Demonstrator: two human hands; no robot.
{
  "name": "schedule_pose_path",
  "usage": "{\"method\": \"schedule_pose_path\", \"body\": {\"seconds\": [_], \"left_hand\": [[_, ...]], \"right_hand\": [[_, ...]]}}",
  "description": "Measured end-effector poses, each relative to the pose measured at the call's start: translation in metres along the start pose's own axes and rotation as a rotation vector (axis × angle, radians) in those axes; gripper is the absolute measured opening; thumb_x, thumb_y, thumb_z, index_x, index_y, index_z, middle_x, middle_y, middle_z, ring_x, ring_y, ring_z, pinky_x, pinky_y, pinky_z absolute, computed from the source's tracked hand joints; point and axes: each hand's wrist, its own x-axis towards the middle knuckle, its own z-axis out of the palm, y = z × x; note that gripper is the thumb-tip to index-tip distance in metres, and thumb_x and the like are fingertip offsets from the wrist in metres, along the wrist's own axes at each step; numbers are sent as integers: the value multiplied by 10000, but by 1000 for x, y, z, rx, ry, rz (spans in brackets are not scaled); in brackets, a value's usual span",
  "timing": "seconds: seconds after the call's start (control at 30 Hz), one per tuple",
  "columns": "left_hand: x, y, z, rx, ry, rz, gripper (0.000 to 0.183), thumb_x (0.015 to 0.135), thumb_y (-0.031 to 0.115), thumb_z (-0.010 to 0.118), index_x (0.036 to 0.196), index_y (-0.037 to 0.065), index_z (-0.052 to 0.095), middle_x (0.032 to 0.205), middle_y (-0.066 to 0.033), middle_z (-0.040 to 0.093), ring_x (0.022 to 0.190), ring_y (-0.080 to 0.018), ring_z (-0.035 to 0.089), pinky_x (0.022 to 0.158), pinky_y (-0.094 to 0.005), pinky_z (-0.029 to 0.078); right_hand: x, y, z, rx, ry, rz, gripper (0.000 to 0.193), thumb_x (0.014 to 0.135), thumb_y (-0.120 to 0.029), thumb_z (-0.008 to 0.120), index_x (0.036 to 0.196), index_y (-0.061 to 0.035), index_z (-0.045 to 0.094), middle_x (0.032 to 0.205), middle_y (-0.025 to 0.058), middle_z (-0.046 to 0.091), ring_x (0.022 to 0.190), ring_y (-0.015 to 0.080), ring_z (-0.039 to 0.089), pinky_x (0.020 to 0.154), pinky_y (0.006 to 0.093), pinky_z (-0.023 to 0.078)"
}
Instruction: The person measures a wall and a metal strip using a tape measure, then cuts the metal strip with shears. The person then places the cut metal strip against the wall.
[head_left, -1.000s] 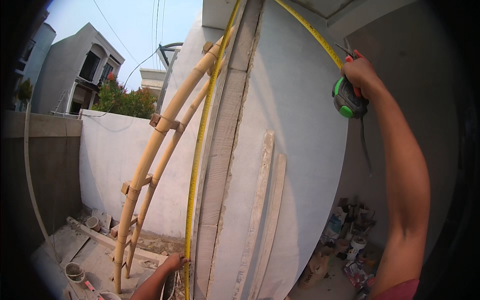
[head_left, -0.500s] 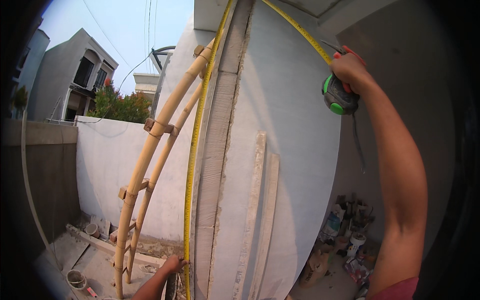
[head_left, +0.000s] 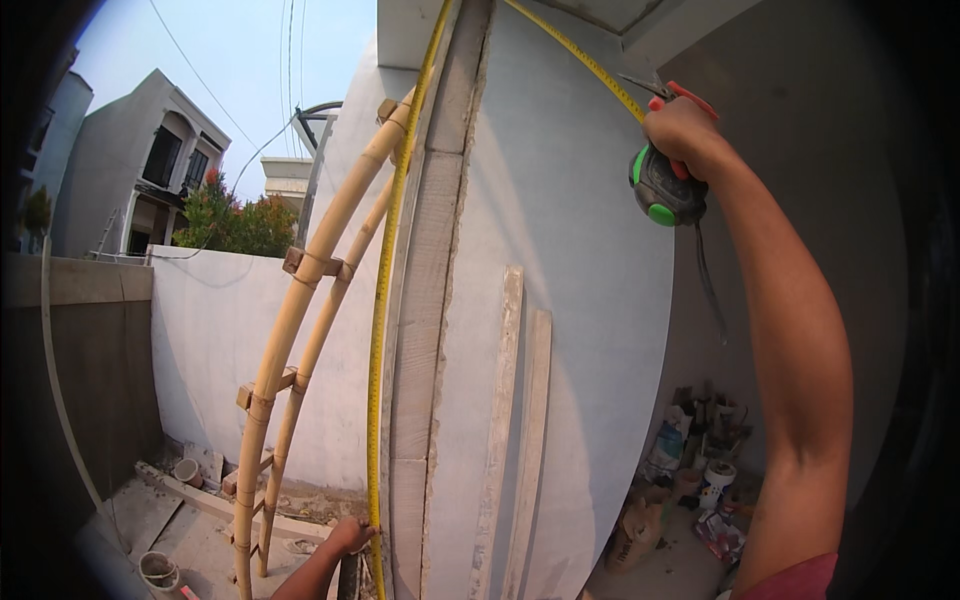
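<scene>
Two battens against smooth pale wall, lower centre; rough block edge alongside. Bamboo ladder left of centre. Dim room at right, clutter lower right. Tape upper right: black-green case, strap hanging; yellow blade, dark-marked, reaching top edge, also running down centre. Right hand clenched round case and red-handled tool; left hand's fingers grasping blade, lower centre.

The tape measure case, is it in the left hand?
No, the right hand holds the black and green tape measure case, while the left hand is at the yellow tape.
</scene>
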Motion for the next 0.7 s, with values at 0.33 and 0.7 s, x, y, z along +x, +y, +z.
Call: {"method": "schedule_pose_path", "body": {"seconds": [0.33,0.7], "left_hand": [[0,2,-3,9,1,21,411,917,436,596,1064,70,710,931,-252,676,904,-420,656,794,-468,512],[4,-4,5,36,27,23,415,912,447,599,1050,75,718,890,-257,671,870,-431,653,760,-480,514]], "right_hand": [[5,2,-1,20,8,-22,280,833,-74,524,1029,102,619,891,124,596,700,151,597,617,330,472],[8,4,5,-12,69,-35,263,868,-126,466,929,58,645,719,108,587,586,169,577,570,347,461]]}}
